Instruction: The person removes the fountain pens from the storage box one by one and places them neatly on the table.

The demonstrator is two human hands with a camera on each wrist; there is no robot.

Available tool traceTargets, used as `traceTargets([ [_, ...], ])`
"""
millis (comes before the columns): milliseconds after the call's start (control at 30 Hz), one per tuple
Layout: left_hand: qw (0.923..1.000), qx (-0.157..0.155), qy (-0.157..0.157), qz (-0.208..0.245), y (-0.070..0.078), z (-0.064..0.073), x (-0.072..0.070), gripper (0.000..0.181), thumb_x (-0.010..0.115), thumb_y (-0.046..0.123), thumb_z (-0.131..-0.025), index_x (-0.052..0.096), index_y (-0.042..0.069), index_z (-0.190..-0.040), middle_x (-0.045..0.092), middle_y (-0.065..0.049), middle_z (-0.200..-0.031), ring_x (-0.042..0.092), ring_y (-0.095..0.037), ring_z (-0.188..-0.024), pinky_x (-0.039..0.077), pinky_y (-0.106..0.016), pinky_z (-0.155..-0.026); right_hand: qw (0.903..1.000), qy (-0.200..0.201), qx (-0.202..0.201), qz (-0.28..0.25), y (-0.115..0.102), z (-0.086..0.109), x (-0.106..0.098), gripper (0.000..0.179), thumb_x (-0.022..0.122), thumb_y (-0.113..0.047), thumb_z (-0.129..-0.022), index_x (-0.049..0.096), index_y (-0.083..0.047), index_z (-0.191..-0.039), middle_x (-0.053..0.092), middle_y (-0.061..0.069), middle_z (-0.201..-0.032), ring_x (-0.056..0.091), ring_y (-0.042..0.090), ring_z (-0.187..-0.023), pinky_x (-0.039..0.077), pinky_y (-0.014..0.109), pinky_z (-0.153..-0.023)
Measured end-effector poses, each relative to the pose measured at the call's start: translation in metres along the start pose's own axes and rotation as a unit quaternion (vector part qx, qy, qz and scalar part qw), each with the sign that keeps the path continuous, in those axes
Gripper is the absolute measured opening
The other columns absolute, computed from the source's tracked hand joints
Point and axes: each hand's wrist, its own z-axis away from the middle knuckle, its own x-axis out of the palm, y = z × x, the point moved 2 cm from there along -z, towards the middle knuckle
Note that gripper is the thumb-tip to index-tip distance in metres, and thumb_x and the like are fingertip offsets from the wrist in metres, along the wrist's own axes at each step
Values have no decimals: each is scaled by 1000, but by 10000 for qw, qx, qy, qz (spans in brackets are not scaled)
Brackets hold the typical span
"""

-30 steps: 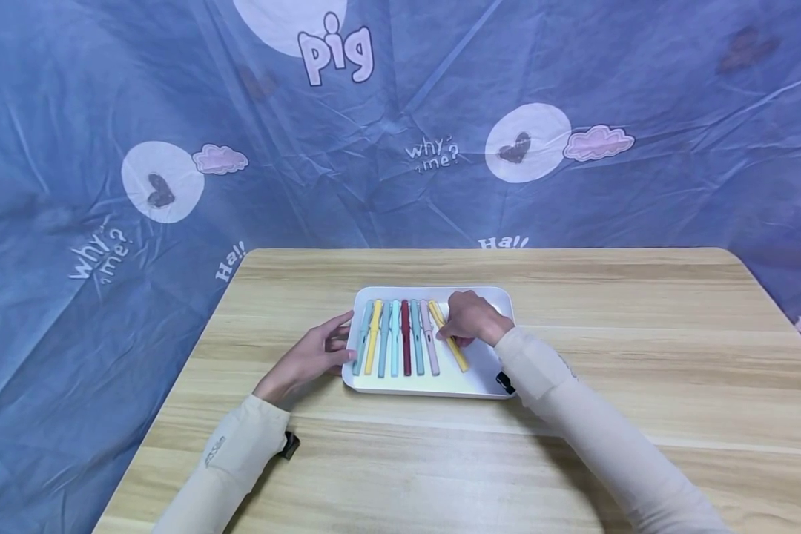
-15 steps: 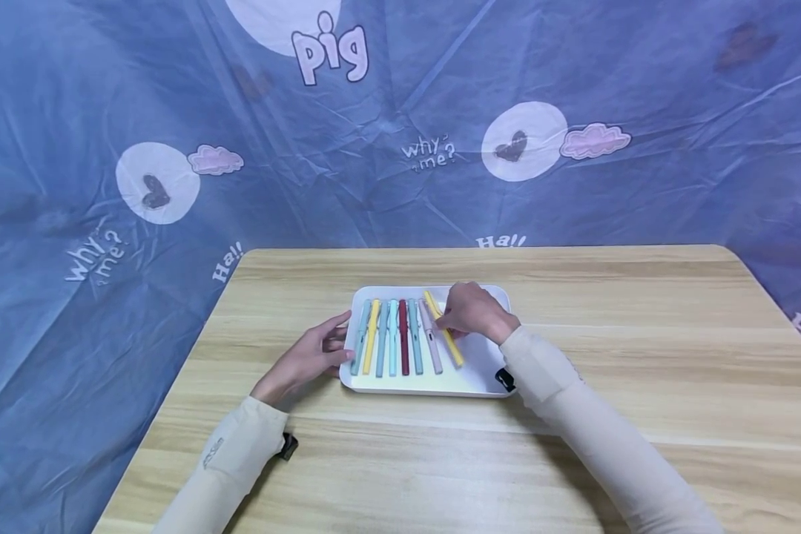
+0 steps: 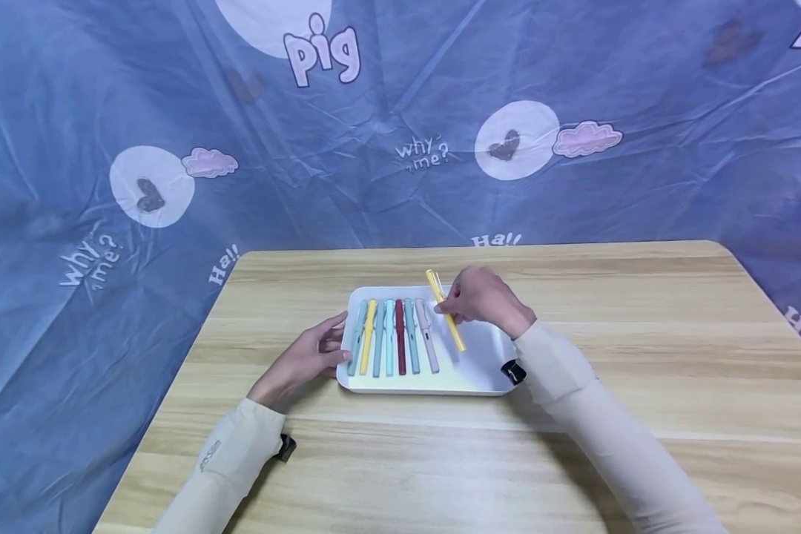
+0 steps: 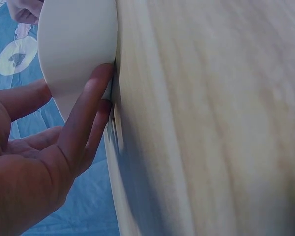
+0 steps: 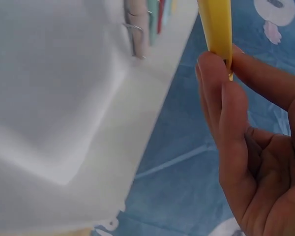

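Observation:
Seven capped pens lie side by side in a white tray (image 3: pixel 483 367), among them a dark red pen (image 3: pixel 400 341) and a pale purple pen (image 3: pixel 428 340) at the row's right end. Above the tray's right part, my right hand (image 3: pixel 486 298) pinches a yellow pen (image 3: pixel 455 332) between thumb and fingers. It slants, its clip end toward the far rim; the right wrist view shows the yellow pen (image 5: pixel 216 24) raised above the tray rim. My left hand (image 3: pixel 307 354) holds the tray's left end, thumb and fingers at its wall (image 4: pixel 78 42).
The tray stands on a wooden table (image 3: pixel 400 475) whose far edge runs behind it. A blue printed cloth (image 3: pixel 374 185) hangs beyond the table. The tray's right part has bare floor beside the purple pen.
My right hand has lifted the yellow pen from the tray floor and moved it slightly away from me, apart from the purple pen. My left hand stays at the tray's left end.

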Motion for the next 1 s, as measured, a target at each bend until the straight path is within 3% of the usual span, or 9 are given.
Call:
traceTargets([
  [167, 10000, 27, 5, -39, 0, 0, -1, 79, 67, 2, -100, 22, 5, -165, 41, -29, -156, 58, -39, -127, 63, -40, -82, 9992, 306, -136, -214, 0, 6, -13, 19, 83, -24, -91, 80, -6, -82, 75, 2, -71, 75, 24, -76, 50, 27, -60],
  [333, 10000, 74, -15, -48, 0, 0, -1, 79, 66, 2, -101, 21, 4, -165, 40, -30, -156, 56, -40, -129, 63, -40, -82, 9971, 623, -193, -402, 5, 14, -25, 21, 82, -28, -92, 81, -7, -86, 76, 2, -73, 73, 20, -72, 53, 29, -63],
  [533, 10000, 67, -13, -57, 0, 0, 0, 79, 65, 1, -101, 21, 5, -166, 40, -30, -156, 55, -41, -130, 63, -40, -82, 9930, 928, 122, -715, 20, 23, -37, 24, 82, -32, -92, 81, -8, -94, 78, 3, -80, 71, 16, -74, 53, 31, -69],
  [800, 10000, 5, -6, -31, 0, 0, 0, 79, 65, 2, -101, 20, 6, -166, 39, -30, -157, 56, -40, -130, 63, -40, -83, 9884, 1193, 107, -930, 45, 36, -46, 32, 82, -34, -91, 79, -4, -100, 78, 4, -83, 75, 22, -78, 56, 31, -72],
  [1000, 10000, 23, 8, -10, 0, 1, 1, 78, 64, 0, -101, 21, 5, -166, 40, -30, -156, 55, -41, -130, 63, -40, -83, 9858, 1212, 186, -1148, 59, 45, -50, 35, 83, -34, -91, 77, -1, -103, 78, 5, -84, 73, 15, -73, 58, 30, -68],
])
